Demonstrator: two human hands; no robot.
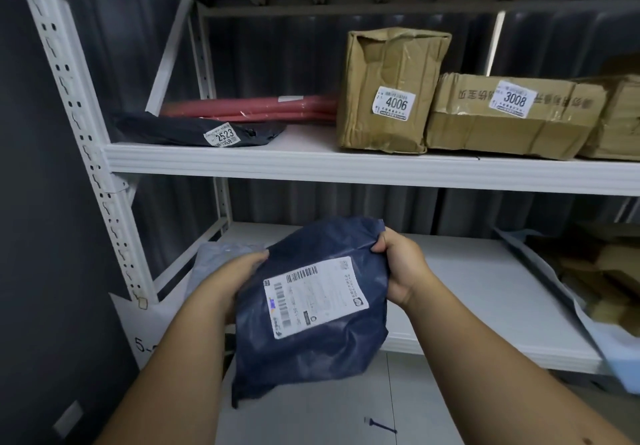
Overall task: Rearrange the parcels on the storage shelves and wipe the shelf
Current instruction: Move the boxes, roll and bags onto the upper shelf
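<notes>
Dark blue mailer bag (311, 306) at lower centre of frame, held out in front of the lower shelf (485, 288), label up, probably for reading before shelving. Left hand (235, 271) gripping its left edge, fingers tucked under; right hand (398, 264) pinching the top right corner. Above, on the upper shelf (311, 164): black bag (194, 131), red tubes (263, 108), three brown boxes (391, 91). No cloth in sight; wiping likely still ahead.

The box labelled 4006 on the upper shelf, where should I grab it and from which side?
Probably by its two upright sides, reaching in from the front. The box labelled 4006 stands tall on the upper shelf; its left side is free, but the box labelled 3008 sits close against its right, so slide it left first to make room for fingers.
</notes>
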